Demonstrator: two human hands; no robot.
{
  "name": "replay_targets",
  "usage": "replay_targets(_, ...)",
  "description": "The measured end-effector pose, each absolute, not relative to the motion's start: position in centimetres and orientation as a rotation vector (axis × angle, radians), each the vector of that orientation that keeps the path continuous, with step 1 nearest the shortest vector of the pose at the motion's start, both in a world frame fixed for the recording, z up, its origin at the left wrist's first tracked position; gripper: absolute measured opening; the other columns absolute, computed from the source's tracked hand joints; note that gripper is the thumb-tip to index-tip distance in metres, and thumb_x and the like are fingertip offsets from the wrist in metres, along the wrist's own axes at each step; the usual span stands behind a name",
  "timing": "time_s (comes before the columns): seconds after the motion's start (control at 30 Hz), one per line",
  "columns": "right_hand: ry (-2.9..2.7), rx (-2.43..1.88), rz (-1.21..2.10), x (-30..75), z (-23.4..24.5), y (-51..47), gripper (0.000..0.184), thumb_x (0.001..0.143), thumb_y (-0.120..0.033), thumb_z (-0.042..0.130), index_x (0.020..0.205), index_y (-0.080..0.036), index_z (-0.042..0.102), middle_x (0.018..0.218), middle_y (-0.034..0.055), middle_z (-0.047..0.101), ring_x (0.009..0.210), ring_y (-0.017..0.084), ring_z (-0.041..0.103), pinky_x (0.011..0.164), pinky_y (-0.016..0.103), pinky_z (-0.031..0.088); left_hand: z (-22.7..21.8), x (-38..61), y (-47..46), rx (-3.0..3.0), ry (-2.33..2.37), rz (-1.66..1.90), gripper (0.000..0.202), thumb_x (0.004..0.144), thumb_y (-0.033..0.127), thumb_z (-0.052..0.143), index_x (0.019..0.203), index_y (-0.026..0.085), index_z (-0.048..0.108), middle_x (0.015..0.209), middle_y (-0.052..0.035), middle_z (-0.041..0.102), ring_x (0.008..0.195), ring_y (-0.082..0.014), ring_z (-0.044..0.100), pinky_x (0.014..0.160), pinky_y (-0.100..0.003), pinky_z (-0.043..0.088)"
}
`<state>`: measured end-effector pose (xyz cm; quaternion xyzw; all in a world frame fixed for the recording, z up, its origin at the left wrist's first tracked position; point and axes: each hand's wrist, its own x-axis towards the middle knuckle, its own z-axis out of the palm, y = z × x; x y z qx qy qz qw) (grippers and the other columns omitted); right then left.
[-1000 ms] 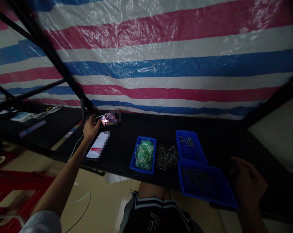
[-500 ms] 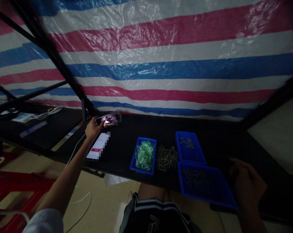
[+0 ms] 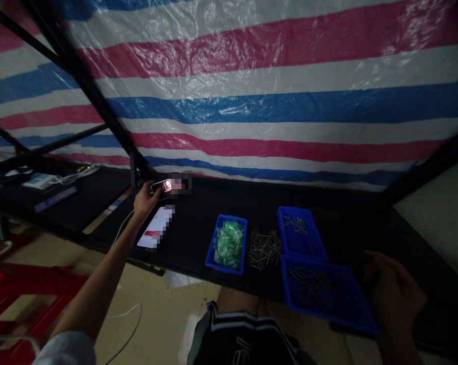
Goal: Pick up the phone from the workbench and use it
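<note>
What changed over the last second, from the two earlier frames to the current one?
Very little. The left hand stays stretched out to the lit phone at the back of the black table; the right hand remains resting on the table beside the near blue bin. Only the view shifts slightly. The second phone, green parts and loose pins lie unmoved.

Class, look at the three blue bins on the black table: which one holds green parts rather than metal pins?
The leftmost blue bin, nearest the phones. It is filled with green parts; the other two bins hold only thin metal pins.
</note>
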<state>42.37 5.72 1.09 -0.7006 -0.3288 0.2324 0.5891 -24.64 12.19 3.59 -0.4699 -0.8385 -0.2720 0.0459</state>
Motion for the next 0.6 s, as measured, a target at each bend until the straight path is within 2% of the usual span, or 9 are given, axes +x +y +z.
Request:
replay_targets(0.4, -0.765, -1.617, 0.526, 42.6, 0.9, 6.0, 0.034, 0.080, -0.040, 0.065, 0.103, -0.018, 0.078, 0.066, -0.0021, 0.057, 0.060, 0.015, 0.047, 0.056, 0.030, 0.034, 3.8, -22.8, 12.7, -1.293, -2.631, -0.804, 0.069, 0.092, 0.069, 0.060, 0.145, 0.026, 0.060, 0.128, -0.0152, 0.074, 0.116, -0.0385, 0.070, 0.088, -0.042, 0.055)
replay_targets(0.6, -0.748, -1.626, 0.535, 42.6, 0.7, 6.0, 0.034, 0.080, -0.040, 0.066, 0.105, -0.019, 0.079, 0.069, -0.0017, 0.058, 0.061, 0.016, 0.049, 0.056, 0.031, 0.034, 3.8, -22.8, 12.7, -1.275, -2.649, -0.793, 0.068, 0.093, 0.068, 0.059, 0.147, 0.027, 0.059, 0.129, -0.0152, 0.074, 0.118, -0.0393, 0.070, 0.090, -0.044, 0.055)
